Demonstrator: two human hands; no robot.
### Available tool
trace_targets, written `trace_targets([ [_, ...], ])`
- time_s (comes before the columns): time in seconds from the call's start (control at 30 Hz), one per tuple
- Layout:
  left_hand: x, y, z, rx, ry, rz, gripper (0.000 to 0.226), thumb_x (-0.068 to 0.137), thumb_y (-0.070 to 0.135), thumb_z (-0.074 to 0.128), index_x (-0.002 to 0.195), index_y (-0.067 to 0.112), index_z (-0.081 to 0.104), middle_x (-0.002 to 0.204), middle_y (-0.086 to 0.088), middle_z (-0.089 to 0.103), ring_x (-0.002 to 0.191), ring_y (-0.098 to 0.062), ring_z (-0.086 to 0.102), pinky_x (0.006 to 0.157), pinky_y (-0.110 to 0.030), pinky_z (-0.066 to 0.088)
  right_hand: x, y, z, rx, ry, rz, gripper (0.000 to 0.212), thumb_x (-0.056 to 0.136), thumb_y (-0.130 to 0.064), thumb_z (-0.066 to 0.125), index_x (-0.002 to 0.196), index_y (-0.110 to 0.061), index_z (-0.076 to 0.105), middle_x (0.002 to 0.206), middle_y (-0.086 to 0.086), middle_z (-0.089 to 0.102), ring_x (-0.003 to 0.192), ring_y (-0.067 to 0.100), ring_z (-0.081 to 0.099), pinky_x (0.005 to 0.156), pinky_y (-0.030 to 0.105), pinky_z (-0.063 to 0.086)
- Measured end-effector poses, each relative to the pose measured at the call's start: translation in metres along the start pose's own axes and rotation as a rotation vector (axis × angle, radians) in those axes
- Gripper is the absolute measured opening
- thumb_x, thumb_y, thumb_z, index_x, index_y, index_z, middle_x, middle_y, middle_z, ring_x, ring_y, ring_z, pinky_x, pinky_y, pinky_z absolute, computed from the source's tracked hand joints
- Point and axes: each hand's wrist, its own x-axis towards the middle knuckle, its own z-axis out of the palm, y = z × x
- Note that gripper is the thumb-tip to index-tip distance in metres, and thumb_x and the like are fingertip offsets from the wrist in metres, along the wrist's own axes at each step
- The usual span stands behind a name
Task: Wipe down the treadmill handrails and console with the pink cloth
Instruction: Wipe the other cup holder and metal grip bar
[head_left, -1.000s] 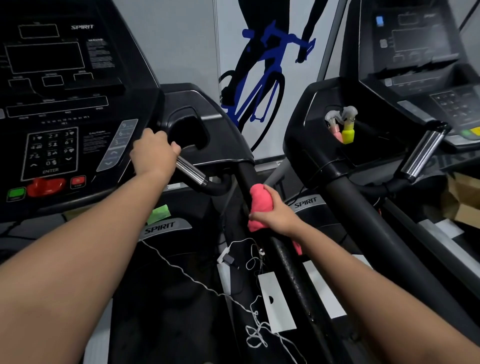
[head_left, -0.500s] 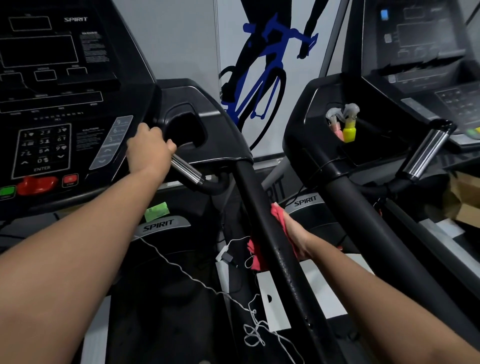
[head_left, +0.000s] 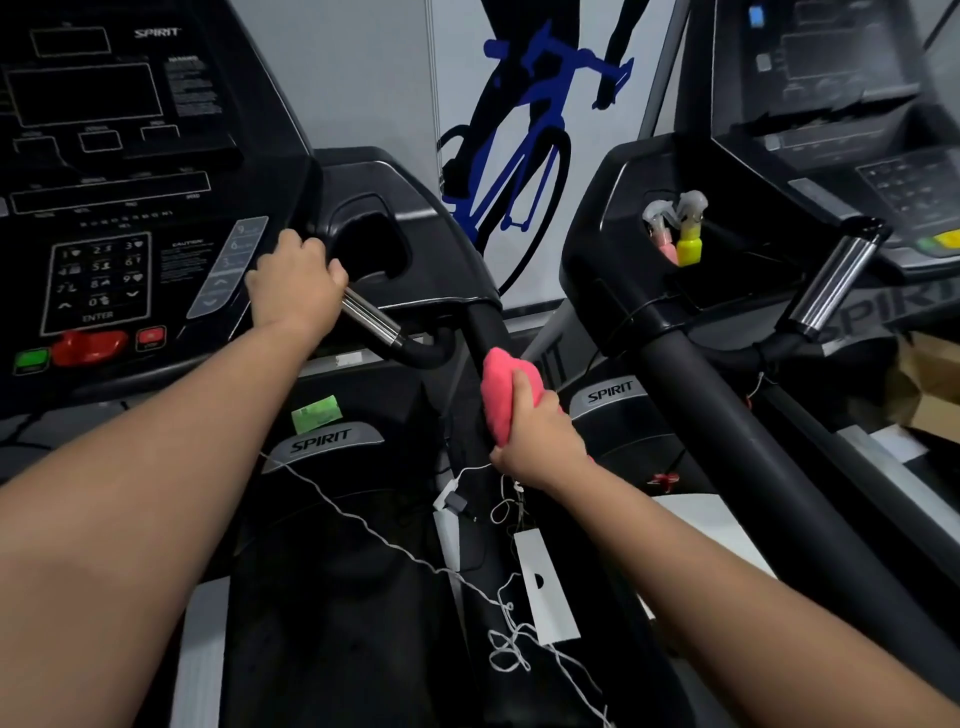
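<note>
Closest to you, a thin white cord (head_left: 363, 525) trails across the dark deck and a white tag (head_left: 545, 592) hangs beside the lower run of the handrail (head_left: 480, 332). Just past them your right hand (head_left: 540, 436) is curled around the pink cloth (head_left: 501, 395), fingers closed on it, and clamps the bunched cloth around that rail. The rail's long axis slopes from low and near you, up and away, to the corner of the console (head_left: 130, 182). The cloth sits high on it, so only a short bare stretch lies ahead of your hand, while the longer run lies back toward you. A pull down along that axis looks like the stroke that would cover most of what is left of this rail. Further on and to the left, your left hand (head_left: 296, 283) is wrapped tight around the upper end of the metal grip (head_left: 371, 317), bracing you, with the cup pocket (head_left: 371, 244) just beyond it. That hand is the nearer one to the console, which lies up and left of the cloth, so the cloth will need to cross over there for the panel. To the right stands a second treadmill (head_left: 727, 415) with two small bottles (head_left: 688, 249) in its pocket, and a cyclist picture (head_left: 519, 130) is on the wall behind.
</note>
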Motion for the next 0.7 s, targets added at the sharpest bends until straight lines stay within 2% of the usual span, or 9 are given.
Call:
trace_targets([
  [0.07,-0.003,-0.002,0.0,0.046,0.009,0.033,0.039,0.098,0.028,0.038,0.112,-0.001,0.058,0.118,-0.022,0.049,0.105,-0.044,0.05,0.089,-0.051,0.038,-0.009,0.011,-0.004,0.04,-0.046,-0.043,0.108,0.074,-0.034,0.068,0.147,-0.035,-0.01,0.145,0.02,0.022,0.119,0.04,0.046,0.097,0.048,0.044],
  [0.17,-0.005,-0.005,-0.002,0.119,0.015,0.08,0.04,0.098,0.029,0.037,0.112,0.0,0.06,0.118,-0.022,0.051,0.111,-0.041,0.046,0.093,-0.052,0.033,-0.007,0.016,-0.014,0.148,-0.119,-0.016,0.114,0.068,-0.032,0.07,0.146,-0.038,-0.014,0.136,0.017,0.038,0.109,0.033,0.055,0.093,0.041,0.048],
  [0.3,-0.01,-0.006,-0.001,0.326,-0.004,0.197,0.046,0.101,0.034,0.032,0.12,0.0,0.056,0.131,-0.021,0.046,0.133,-0.038,0.028,0.103,-0.051,0.026,0.015,0.005,-0.022,0.139,-0.155,0.089,0.113,0.066,-0.035,0.074,0.147,-0.025,-0.004,0.124,0.016,0.051,0.107,0.03,0.057,0.093,0.037,0.047],
  [0.4,-0.008,-0.004,-0.003,0.512,-0.045,0.349,0.054,0.101,0.04,0.025,0.129,0.002,0.051,0.143,-0.015,0.037,0.141,-0.035,0.017,0.11,-0.047,0.02,0.025,-0.006,-0.021,0.117,-0.102,0.153,0.103,0.067,-0.039,0.074,0.144,-0.014,0.01,0.127,0.015,0.052,0.115,0.03,0.054,0.095,0.036,0.044],
  [0.47,-0.01,-0.004,-0.002,0.5,-0.129,0.441,0.057,0.1,0.046,0.023,0.135,0.007,0.046,0.148,-0.013,0.032,0.143,-0.034,0.014,0.113,-0.047,0.014,0.024,-0.01,-0.018,0.128,-0.038,0.183,0.099,0.068,-0.039,0.074,0.143,-0.014,0.014,0.13,0.015,0.048,0.118,0.031,0.051,0.093,0.036,0.042],
  [0.57,-0.026,-0.005,0.007,0.508,-0.204,0.527,0.071,0.094,0.061,0.023,0.141,0.011,0.038,0.147,-0.01,0.035,0.143,-0.033,0.015,0.116,-0.046,0.005,0.011,-0.01,-0.011,0.133,0.017,0.148,0.103,0.072,-0.036,0.071,0.147,-0.023,0.003,0.131,0.018,0.041,0.117,0.036,0.05,0.094,0.039,0.043],
  [0.7,-0.033,-0.001,0.011,0.483,-0.171,0.479,0.078,0.089,0.069,0.028,0.134,0.007,0.042,0.138,-0.012,0.043,0.139,-0.034,0.022,0.117,-0.046,0.004,-0.015,0.005,-0.002,0.068,0.025,0.088,0.109,0.071,-0.034,0.07,0.148,-0.032,-0.008,0.132,0.019,0.037,0.115,0.037,0.05,0.094,0.042,0.045],
])
